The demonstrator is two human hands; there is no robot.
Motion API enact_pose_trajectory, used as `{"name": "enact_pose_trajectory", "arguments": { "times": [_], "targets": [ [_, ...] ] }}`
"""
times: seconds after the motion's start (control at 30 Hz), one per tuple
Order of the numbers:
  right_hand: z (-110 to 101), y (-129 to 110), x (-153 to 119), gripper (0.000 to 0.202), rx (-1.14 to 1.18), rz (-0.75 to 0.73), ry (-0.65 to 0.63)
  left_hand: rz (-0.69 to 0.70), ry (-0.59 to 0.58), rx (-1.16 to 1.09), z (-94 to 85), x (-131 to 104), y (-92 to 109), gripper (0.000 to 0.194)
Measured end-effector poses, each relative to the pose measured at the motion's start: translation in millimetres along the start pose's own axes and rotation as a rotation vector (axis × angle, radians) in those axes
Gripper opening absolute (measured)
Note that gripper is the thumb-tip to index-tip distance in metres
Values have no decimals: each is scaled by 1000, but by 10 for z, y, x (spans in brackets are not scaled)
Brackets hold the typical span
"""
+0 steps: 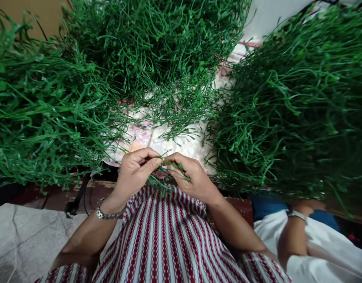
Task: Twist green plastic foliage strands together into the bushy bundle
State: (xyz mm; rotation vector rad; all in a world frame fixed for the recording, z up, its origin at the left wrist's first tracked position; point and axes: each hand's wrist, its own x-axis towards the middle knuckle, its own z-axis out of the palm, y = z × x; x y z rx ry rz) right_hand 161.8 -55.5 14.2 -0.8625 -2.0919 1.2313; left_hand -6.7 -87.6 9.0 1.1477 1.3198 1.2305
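Note:
My left hand [136, 171] is closed, its thumb and forefinger pinching the end of a thin green stem close to my lap. Right beside it, my right hand [193, 175] curls round a small bunch of green stems [179, 168], which pokes out between the fingers. The fingertips of both hands nearly meet. Below them more thin green strands [160, 182] hang over the striped shirt. These pieces look like artificial grass sprigs, with small knobs at the tips. Just beyond my hands, loose sprigs [181, 127] lie scattered on the patterned tabletop [166, 145].
Large heaps of green sprigs stand on the left [45, 118], at the back [157, 43] and on the right [299, 110]. The table's dark wooden edge [98, 188] runs before me. At lower right a person's arm [294, 236] with a wristband rests close by.

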Motion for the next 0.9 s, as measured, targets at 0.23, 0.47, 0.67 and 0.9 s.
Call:
{"name": "enact_pose_trajectory", "arguments": {
  "times": [0.23,0.47,0.67,0.9],
  "targets": [
    [166,110,39,32,307,160,-9,137,26,81,119,0,7,7],
    [234,58,28,28,575,117,-24,-166,-45,-571,127,-28,37,8],
    [315,148,-34,31,661,109,-42,-144,8,-692,80,-96,138,10],
    [148,138,-55,26,365,-144,112,-22,6,-599,-46,-32,247,10]
  ]
}}
